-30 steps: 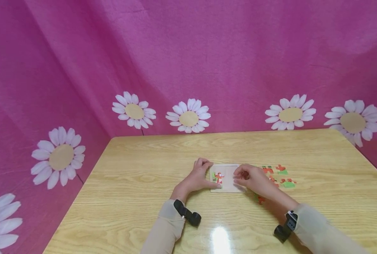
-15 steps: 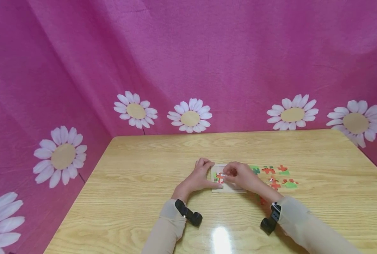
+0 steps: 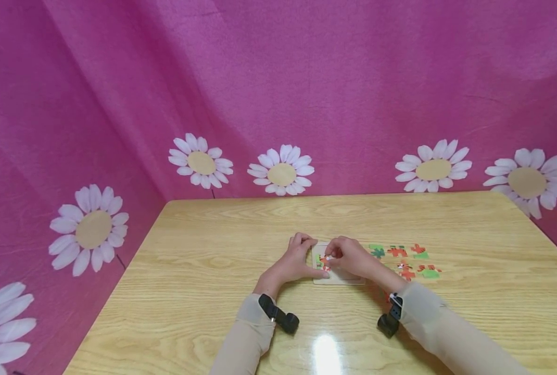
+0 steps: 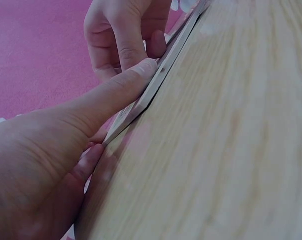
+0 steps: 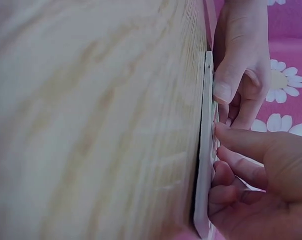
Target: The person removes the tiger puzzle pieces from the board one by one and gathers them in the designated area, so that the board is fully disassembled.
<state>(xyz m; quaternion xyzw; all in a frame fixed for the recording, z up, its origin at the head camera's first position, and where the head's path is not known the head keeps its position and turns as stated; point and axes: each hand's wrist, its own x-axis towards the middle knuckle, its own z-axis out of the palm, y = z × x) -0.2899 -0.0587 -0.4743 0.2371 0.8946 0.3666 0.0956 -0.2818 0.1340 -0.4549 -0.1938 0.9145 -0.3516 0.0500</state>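
Note:
A pale, shallow wooden puzzle tray [image 3: 341, 282] lies flat on the table, with orange, white and green puzzle pieces [image 3: 323, 264] in its left part. My left hand [image 3: 291, 264] grips the tray's left side, thumb on the near rim and fingers toward the far corner. Over the tray, my right hand [image 3: 353, 259] pinches a small puzzle piece between thumb and index finger, right beside the laid pieces; the fingers hide most of it. In the right wrist view the right hand's fingertips [image 5: 223, 132] touch down inside the tray, close to the left thumb.
Several loose puzzle pieces, such as a green one [image 3: 377, 251], orange ones [image 3: 397, 251] and an orange-green one [image 3: 429, 271], lie right of the tray. One is partly hidden under the right forearm. A pink curtain [image 3: 344, 104] with daisies hangs behind the wooden table [image 3: 222, 234].
My right hand has moved left from the tray's right side to the pieces laid at its left, uncovering more loose pieces. My left hand keeps its place on the tray.

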